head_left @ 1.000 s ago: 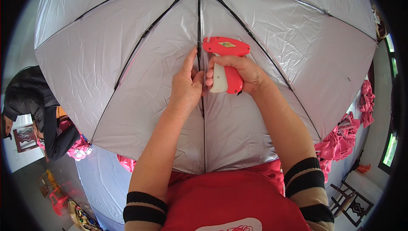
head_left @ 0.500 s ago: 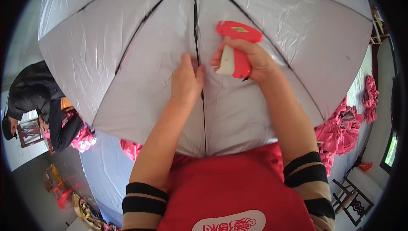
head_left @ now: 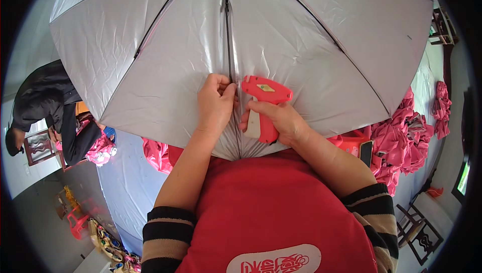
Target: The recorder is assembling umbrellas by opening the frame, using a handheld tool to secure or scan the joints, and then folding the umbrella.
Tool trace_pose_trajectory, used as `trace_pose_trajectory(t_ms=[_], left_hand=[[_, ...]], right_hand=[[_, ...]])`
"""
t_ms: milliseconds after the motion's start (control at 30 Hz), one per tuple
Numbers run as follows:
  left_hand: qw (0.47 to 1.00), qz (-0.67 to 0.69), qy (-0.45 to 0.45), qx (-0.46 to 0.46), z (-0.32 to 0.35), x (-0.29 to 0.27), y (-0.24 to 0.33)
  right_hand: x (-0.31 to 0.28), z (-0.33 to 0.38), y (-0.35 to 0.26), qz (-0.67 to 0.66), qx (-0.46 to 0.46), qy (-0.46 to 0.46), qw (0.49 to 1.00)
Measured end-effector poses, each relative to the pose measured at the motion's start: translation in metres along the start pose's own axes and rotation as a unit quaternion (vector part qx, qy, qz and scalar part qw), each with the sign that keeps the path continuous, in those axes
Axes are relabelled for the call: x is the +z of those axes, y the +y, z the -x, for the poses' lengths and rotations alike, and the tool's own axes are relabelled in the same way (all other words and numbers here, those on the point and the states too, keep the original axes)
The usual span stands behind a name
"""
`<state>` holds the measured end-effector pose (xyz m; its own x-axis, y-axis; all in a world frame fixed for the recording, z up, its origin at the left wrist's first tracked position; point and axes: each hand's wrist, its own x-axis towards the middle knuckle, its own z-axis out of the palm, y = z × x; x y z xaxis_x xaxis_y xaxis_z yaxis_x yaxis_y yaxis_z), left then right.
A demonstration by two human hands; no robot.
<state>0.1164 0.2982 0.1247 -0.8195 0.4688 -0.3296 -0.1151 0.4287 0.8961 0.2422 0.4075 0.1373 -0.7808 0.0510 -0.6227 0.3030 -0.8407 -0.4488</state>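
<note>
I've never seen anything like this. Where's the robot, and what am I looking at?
There's no robot here: these are a person's bare hands, seen by a wide fisheye camera on their head, looking down, so edges bend. The big silver surface is the inside of an open umbrella. The right hand grips a red-and-white tagging gun. The left hand has its fingers curled at a black rib. Crumpled pink fabric lies to the right; another person in black bends over at left.
</note>
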Motion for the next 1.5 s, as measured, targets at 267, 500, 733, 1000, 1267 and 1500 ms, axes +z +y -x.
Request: trace_pose_trajectory(t_ms=[267, 500, 733, 1000, 1267, 1500], left_hand=[[0.996, 0.085, -0.021, -0.019, 0.007, -0.009, 0.008], [0.996, 0.079, -0.040, -0.002, 0.005, -0.009, 0.003], [0.994, 0.104, -0.014, -0.033, 0.001, -0.013, 0.004], [0.996, 0.082, -0.016, -0.028, 0.003, -0.013, 0.002], [0.998, 0.064, -0.022, -0.002, 0.003, -0.010, 0.002], [0.998, -0.046, -0.033, 0.002, -0.007, -0.036, 0.017]], right_hand=[[0.003, -0.007, -0.011, -0.022, 0.020, -0.001, 1.000], [0.005, -0.016, -0.010, -0.016, 0.012, -0.056, 0.998], [-0.002, -0.018, -0.013, -0.020, 0.032, -0.099, 0.994], [0.006, -0.018, -0.013, -0.021, 0.033, -0.076, 0.996], [0.010, -0.024, -0.005, 0.038, 0.010, -0.001, 0.999], [0.019, -0.006, -0.038, 0.067, 0.025, -0.001, 0.997]])
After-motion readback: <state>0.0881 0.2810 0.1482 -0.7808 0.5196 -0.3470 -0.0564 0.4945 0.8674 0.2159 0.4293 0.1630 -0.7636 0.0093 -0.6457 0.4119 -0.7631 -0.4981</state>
